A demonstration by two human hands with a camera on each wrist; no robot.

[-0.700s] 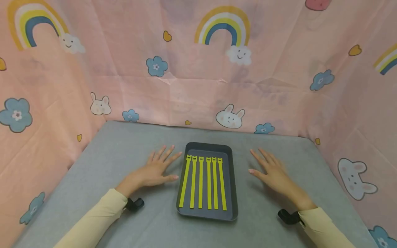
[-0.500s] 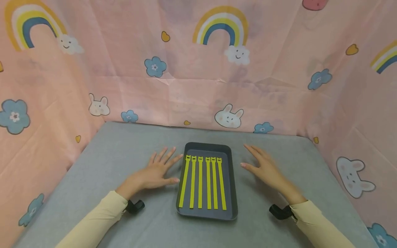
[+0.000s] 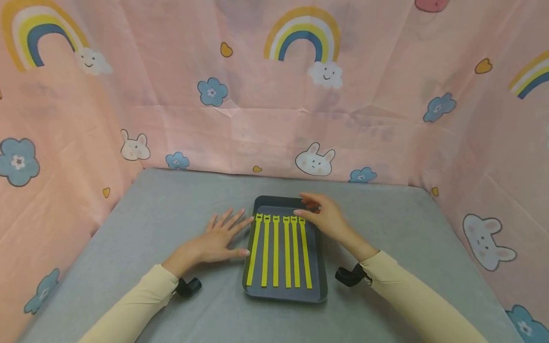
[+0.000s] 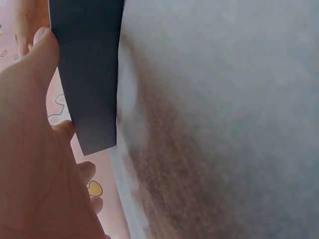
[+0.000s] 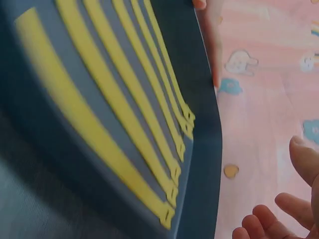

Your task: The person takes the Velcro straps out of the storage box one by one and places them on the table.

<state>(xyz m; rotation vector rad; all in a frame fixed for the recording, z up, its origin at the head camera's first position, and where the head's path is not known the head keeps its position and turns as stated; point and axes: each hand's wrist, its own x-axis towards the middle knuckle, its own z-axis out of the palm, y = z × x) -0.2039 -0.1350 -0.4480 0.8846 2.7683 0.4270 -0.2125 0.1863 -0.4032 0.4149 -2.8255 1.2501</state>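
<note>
Several yellow slotted-head cable ties (image 3: 276, 252) lie side by side, lengthwise, in a dark grey tray (image 3: 285, 296). My left hand (image 3: 210, 245) is beside the tray's left wall with its fingers spread; thumb and index fingertips are at the rim, as the left wrist view also shows. Over the tray's far right corner is my right hand (image 3: 329, 217), its fingers loosely bent and nothing between them. Its thumb is close to the slotted heads of the rightmost ties. In the right wrist view the right fingers (image 5: 269, 224) appear apart from the ties.
The tray stands on a grey cloth-covered table (image 3: 171, 309). A pink printed curtain (image 3: 257, 128) encloses the back and both sides. Black wrist cameras sit under both cuffs, the right one (image 3: 349, 276) close to the tray's right side.
My right hand has moved left from the table at the tray's right to above its far right corner, its fingers bending more. The left hand has hardly moved, and the ties lie as before.
</note>
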